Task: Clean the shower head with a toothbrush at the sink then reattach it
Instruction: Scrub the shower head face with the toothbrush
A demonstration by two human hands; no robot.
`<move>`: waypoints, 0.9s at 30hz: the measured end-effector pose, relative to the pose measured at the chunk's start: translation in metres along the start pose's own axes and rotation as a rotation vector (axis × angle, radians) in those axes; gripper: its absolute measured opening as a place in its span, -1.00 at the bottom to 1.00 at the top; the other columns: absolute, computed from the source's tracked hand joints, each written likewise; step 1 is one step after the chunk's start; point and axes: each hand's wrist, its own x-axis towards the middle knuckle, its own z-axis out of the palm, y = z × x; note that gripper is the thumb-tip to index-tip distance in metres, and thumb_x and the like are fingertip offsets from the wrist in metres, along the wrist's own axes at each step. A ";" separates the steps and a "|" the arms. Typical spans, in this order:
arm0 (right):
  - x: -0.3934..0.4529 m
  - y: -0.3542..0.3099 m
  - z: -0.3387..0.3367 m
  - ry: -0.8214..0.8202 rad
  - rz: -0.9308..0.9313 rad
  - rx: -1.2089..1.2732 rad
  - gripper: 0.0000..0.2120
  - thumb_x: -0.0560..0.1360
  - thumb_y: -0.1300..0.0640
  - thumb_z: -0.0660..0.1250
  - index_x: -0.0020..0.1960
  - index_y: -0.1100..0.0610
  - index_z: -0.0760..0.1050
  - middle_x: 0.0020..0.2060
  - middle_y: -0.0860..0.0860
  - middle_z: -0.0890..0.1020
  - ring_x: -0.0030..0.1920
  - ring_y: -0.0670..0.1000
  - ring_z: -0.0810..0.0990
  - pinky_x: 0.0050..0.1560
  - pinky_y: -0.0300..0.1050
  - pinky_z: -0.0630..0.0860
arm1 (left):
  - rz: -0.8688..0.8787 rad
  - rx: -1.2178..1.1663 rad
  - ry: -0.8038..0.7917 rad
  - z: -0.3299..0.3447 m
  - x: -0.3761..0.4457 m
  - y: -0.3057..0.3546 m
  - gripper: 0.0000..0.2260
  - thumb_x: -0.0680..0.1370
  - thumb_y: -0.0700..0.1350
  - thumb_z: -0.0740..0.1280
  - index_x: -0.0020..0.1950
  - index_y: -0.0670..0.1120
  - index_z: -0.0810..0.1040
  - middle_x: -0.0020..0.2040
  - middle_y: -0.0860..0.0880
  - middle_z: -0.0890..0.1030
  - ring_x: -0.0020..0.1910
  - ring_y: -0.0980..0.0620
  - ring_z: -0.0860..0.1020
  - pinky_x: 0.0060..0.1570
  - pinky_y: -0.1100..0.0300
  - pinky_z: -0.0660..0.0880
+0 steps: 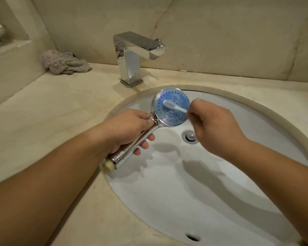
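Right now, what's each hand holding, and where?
Left hand grips the shower head by its chrome handle; right hand pinches the toothbrush by its handle.

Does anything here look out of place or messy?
Mostly no. A crumpled grey cloth lies bunched on the counter left of the faucet, and water drops dot the counter around the faucet's base.

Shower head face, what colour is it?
Blue, dotted with darker blue nozzles, on the shower head; head view.
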 end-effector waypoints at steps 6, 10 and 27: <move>0.003 0.003 -0.002 -0.017 -0.035 -0.033 -0.97 0.48 0.24 0.27 -0.13 0.14 0.46 -0.28 0.02 0.52 -0.29 0.18 0.46 -0.35 -0.06 0.40 | 0.027 0.042 0.003 0.003 0.003 0.003 -0.79 0.72 -0.11 0.20 0.14 -0.16 0.59 -0.15 -0.16 0.66 -0.40 -0.03 0.54 -0.44 0.13 0.52; 0.002 0.006 0.000 -0.008 -0.048 -0.051 -0.97 0.47 0.23 0.25 -0.14 0.14 0.44 -0.27 0.01 0.51 -0.29 0.19 0.45 -0.35 0.00 0.45 | 0.037 0.085 0.013 0.004 0.003 0.003 -0.78 0.72 -0.10 0.20 0.11 -0.16 0.61 -0.13 -0.16 0.67 -0.38 -0.03 0.55 -0.42 0.11 0.53; -0.001 -0.001 0.005 -0.016 -0.038 -0.041 -0.92 0.46 0.26 0.26 -0.14 0.10 0.41 -0.23 0.04 0.52 -0.31 0.24 0.47 -0.33 0.08 0.50 | 0.059 0.166 0.022 0.010 0.002 0.006 -0.77 0.71 -0.05 0.20 0.11 -0.12 0.61 -0.11 -0.16 0.68 -0.36 -0.04 0.57 -0.41 0.10 0.55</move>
